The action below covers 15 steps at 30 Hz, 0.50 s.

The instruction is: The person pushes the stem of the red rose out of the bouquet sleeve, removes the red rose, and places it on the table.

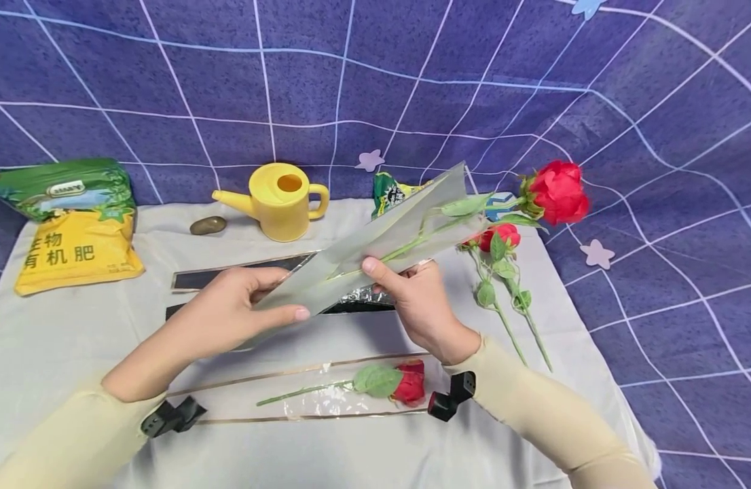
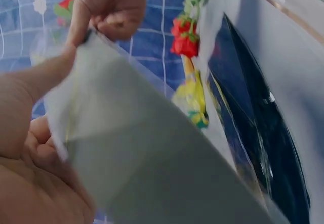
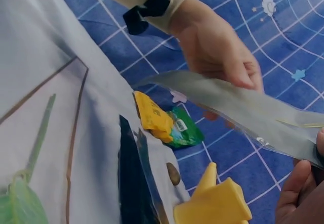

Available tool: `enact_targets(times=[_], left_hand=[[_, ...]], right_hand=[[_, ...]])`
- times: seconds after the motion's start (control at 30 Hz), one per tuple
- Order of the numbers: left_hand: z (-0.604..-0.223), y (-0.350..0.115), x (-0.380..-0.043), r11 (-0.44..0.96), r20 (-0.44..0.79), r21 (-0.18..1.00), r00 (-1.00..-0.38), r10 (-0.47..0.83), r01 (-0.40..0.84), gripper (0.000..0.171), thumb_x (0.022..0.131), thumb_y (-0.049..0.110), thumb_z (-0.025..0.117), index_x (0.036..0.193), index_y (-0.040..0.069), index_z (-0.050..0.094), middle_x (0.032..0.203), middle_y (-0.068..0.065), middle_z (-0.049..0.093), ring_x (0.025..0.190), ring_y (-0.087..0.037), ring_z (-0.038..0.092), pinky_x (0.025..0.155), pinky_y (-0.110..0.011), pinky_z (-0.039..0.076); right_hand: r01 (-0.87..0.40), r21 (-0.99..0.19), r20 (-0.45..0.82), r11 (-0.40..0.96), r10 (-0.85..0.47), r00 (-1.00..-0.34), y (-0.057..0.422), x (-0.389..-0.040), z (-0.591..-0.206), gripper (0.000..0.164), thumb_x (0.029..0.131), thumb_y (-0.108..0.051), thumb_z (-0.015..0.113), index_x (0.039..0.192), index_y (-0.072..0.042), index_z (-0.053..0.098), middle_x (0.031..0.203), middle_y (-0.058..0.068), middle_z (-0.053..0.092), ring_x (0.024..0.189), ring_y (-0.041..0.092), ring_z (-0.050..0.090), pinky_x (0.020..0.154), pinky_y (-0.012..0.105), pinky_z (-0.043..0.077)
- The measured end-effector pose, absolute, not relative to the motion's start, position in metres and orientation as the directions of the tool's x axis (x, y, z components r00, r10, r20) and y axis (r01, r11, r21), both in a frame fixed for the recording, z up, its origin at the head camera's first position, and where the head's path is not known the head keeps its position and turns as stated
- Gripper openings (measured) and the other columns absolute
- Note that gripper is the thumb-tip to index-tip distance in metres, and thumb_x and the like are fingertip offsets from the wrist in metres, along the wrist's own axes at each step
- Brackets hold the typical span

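Note:
A red rose (image 1: 559, 192) rises out of a translucent whitish wrapping sleeve (image 1: 345, 251), its green stem showing through the film. My left hand (image 1: 225, 309) grips the lower left end of the sleeve, thumb in front and fingers behind. Farther up, my right hand (image 1: 423, 309) pinches the sleeve over the stem, thumb on top. The left wrist view shows the wide pale face of the sleeve (image 2: 136, 133) between the hands. In the right wrist view, my left hand (image 3: 223, 52) is at the far end of the film.
Below the hands, another rose (image 1: 409, 382) lies on a clear sleeve with brown edges (image 1: 229, 407). Dark-banded sleeves (image 1: 229, 273) lie beneath the wrapped rose. Loose roses (image 1: 500, 238) rest at right. Behind stand a yellow watering can (image 1: 282, 210), a stone (image 1: 208, 225) and a fertilizer bag (image 1: 76, 244).

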<state>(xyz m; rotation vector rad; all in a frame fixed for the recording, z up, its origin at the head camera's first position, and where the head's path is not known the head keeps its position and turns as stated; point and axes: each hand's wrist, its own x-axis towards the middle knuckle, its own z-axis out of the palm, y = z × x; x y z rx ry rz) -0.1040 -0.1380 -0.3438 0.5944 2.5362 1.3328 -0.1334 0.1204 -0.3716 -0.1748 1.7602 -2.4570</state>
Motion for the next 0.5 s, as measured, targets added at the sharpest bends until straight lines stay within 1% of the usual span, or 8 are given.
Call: enact_targets(times=[0.1,0.13,0.23,0.33,0.4,0.43,0.47,0.5], left_hand=[[-0.341,-0.130,-0.106,0.504,0.004,0.826,-0.897,0.443,0.253,0.015,0.082,0.041,0.070,0.092,0.030,0.065,0.076,0.012,0.059,0.066,-0.010,0.050,0.058,-0.027,0.042],[-0.341,-0.128,-0.106,0.506,0.005,0.825,-0.898,0.440,0.252,0.013,0.083,0.039,0.070,0.090,0.030,0.065,0.075,0.012,0.059,0.067,-0.010,0.049,0.058,-0.027,0.042],[-0.342,-0.128,-0.106,0.524,-0.001,0.816,-0.907,0.422,0.243,0.013,0.083,0.039,0.070,0.082,0.029,0.063,0.067,0.010,0.052,0.064,-0.010,0.044,0.058,-0.027,0.039],[-0.342,-0.132,-0.106,0.544,0.005,0.802,-0.912,0.409,0.248,0.022,0.083,0.043,0.069,0.074,0.026,0.057,0.062,0.009,0.039,0.061,-0.010,0.038,0.059,-0.027,0.037],[-0.342,-0.137,-0.106,0.567,0.005,0.784,-0.915,0.402,0.254,0.027,0.083,0.045,0.068,0.071,0.025,0.053,0.060,0.009,0.030,0.058,-0.010,0.034,0.058,-0.027,0.035],[-0.342,-0.140,-0.106,0.579,0.007,0.774,-0.916,0.400,0.259,0.030,0.083,0.046,0.068,0.070,0.025,0.050,0.059,0.008,0.026,0.057,-0.010,0.032,0.057,-0.027,0.035],[-0.343,-0.143,-0.106,0.589,0.008,0.765,-0.918,0.397,0.261,0.031,0.083,0.046,0.068,0.069,0.025,0.050,0.058,0.009,0.024,0.057,-0.010,0.031,0.057,-0.027,0.035],[-0.343,-0.146,-0.105,0.600,0.006,0.756,-0.919,0.393,0.262,0.028,0.082,0.047,0.067,0.071,0.027,0.053,0.057,0.009,0.025,0.057,-0.010,0.033,0.058,-0.027,0.035]], right_hand=[[0.048,-0.948,0.006,-0.315,-0.168,-0.986,0.119,-0.133,-0.374,0.029,0.078,-0.010,0.077,0.104,-0.005,0.064,0.090,0.007,0.068,0.066,0.016,0.058,0.059,0.029,0.049],[0.058,-0.947,-0.001,-0.315,-0.181,-0.984,0.119,-0.133,-0.374,0.028,0.078,-0.011,0.077,0.102,-0.005,0.064,0.088,0.007,0.068,0.065,0.016,0.058,0.060,0.029,0.049],[0.093,-0.941,-0.009,-0.324,-0.251,-0.968,0.127,-0.132,-0.375,0.026,0.077,-0.013,0.079,0.097,-0.005,0.066,0.084,0.006,0.067,0.066,0.015,0.059,0.064,0.029,0.049],[0.119,-0.930,0.008,-0.348,-0.344,-0.939,0.144,-0.133,-0.377,0.029,0.076,-0.015,0.079,0.099,-0.003,0.065,0.086,0.006,0.066,0.074,0.014,0.060,0.070,0.029,0.049],[0.131,-0.915,0.029,-0.381,-0.387,-0.921,0.158,-0.134,-0.379,0.030,0.078,-0.013,0.078,0.101,-0.002,0.062,0.090,0.009,0.066,0.084,0.019,0.062,0.074,0.029,0.049],[0.135,-0.905,0.042,-0.403,-0.401,-0.915,0.166,-0.136,-0.380,0.030,0.080,-0.010,0.075,0.104,-0.002,0.061,0.094,0.011,0.065,0.090,0.022,0.062,0.075,0.029,0.049],[0.137,-0.890,0.058,-0.435,-0.405,-0.912,0.173,-0.137,-0.381,0.031,0.081,-0.007,0.073,0.108,-0.002,0.059,0.099,0.012,0.064,0.096,0.026,0.061,0.076,0.030,0.049],[0.138,-0.874,0.071,-0.466,-0.403,-0.913,0.181,-0.139,-0.382,0.030,0.082,-0.004,0.071,0.110,-0.002,0.058,0.103,0.013,0.063,0.101,0.029,0.059,0.076,0.030,0.049]])
